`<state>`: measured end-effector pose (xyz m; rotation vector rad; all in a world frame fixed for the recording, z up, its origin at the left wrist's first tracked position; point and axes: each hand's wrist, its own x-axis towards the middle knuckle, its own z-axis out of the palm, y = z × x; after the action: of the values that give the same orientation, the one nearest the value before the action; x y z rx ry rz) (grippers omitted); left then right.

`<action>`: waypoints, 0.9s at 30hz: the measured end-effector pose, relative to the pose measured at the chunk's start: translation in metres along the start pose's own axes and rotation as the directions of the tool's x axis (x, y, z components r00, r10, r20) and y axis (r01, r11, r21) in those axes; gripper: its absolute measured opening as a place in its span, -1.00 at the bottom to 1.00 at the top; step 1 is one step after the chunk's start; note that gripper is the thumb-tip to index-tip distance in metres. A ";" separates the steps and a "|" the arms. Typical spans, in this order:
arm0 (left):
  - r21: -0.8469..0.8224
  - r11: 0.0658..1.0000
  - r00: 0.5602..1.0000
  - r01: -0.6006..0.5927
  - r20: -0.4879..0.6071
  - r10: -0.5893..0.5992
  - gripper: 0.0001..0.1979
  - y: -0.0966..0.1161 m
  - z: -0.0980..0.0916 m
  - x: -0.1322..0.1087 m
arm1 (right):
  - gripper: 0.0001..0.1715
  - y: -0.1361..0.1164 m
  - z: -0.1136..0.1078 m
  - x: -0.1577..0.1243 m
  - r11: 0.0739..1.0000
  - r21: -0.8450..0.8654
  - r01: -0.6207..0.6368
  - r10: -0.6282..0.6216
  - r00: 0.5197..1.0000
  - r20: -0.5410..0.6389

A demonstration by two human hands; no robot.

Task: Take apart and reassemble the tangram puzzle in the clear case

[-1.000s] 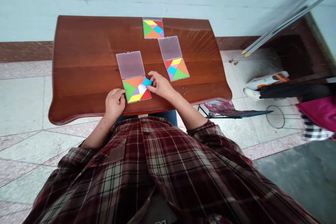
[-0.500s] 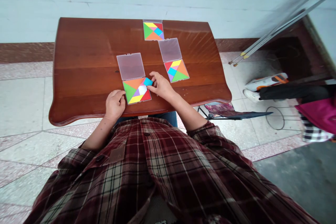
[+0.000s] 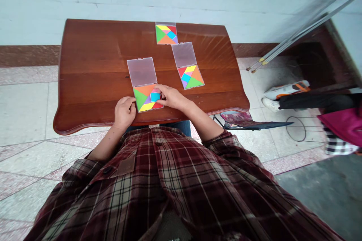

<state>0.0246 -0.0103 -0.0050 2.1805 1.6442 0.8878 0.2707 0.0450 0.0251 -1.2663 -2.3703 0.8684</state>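
Observation:
A tangram tray point(image 3: 143, 98) of coloured pieces lies near the front edge of the brown wooden table point(image 3: 93, 71), its clear lid point(image 3: 141, 71) open behind it. My right hand point(image 3: 171, 98) pinches a blue square piece point(image 3: 155, 96) and holds it over the tray's middle. My left hand point(image 3: 123, 111) is curled, with its fingers resting against the tray's left front corner.
A second open tangram case point(image 3: 190, 76) with its lid point(image 3: 183, 54) lies to the right, and a third tangram set point(image 3: 166, 34) sits at the table's far edge. On the floor to the right are a shoe point(image 3: 285, 89), a wire stand point(image 3: 296, 128) and dark and pink fabric point(image 3: 342, 124).
My right hand has carried the blue square from the tray's right upper corner leftward onto the gap in the tray's middle. The left hand has stayed put.

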 end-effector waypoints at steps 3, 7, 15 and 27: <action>0.001 1.000 1.000 0.001 -0.006 -0.001 -0.75 0.000 0.000 0.000 | -0.38 0.004 -0.003 -0.002 1.000 -0.001 -0.016 0.016 0.999 -0.050; 0.005 1.000 1.000 -0.005 -0.014 0.005 -0.75 -0.001 0.001 0.000 | -0.41 0.014 -0.008 -0.005 0.997 -0.008 -0.074 0.072 0.987 -0.142; 0.021 1.000 0.999 -0.022 -0.032 0.023 -0.76 -0.002 0.002 0.000 | -0.37 0.022 -0.008 -0.007 0.994 0.010 -0.109 0.108 0.973 -0.204; 0.008 1.000 0.999 -0.024 -0.045 0.024 -0.76 -0.003 0.003 -0.001 | -0.38 0.017 -0.009 -0.006 0.989 0.030 -0.147 0.150 0.978 -0.148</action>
<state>0.0246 -0.0097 -0.0092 2.2051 1.6480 0.9456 0.2895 0.0499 0.0211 -1.4622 -2.1687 0.8060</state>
